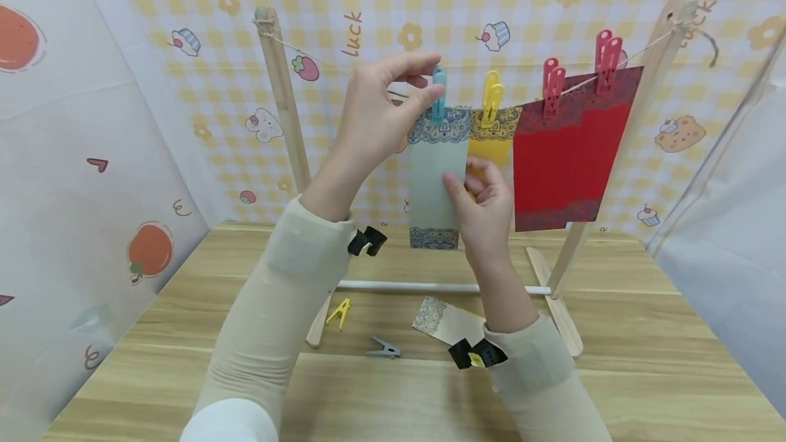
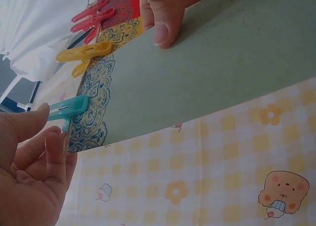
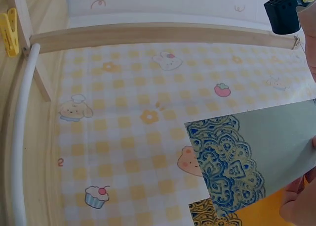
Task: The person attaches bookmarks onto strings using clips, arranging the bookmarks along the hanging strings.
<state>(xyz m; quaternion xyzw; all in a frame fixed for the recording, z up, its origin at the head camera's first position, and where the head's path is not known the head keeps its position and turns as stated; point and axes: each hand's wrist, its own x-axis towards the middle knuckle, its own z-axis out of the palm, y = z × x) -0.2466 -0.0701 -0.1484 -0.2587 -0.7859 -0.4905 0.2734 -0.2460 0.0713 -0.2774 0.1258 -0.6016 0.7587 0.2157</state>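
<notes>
In the head view my left hand (image 1: 382, 104) pinches a teal clothespin (image 1: 439, 102) between thumb and fingers. The clothespin sits over the top edge of a pale green card (image 1: 432, 179) with blue patterned ends, up at the string. Lower down, my right hand (image 1: 488, 213) holds that card by its right edge, thumb in front. In the left wrist view, the teal clothespin (image 2: 74, 106) has its jaws on the patterned border, the left thumb against its handle. A yellow card (image 1: 489, 149) under a yellow clothespin (image 1: 491, 102) hangs just right, partly behind the green card.
Red cards (image 1: 565, 169) hang at the right from red clothespins (image 1: 608, 67). The string runs between two wooden posts (image 1: 284, 94), joined low down by a white rod (image 1: 417, 286). On the table lie a yellow clothespin (image 1: 340, 313), a grey clothespin (image 1: 385, 348) and a pale card (image 1: 457, 325).
</notes>
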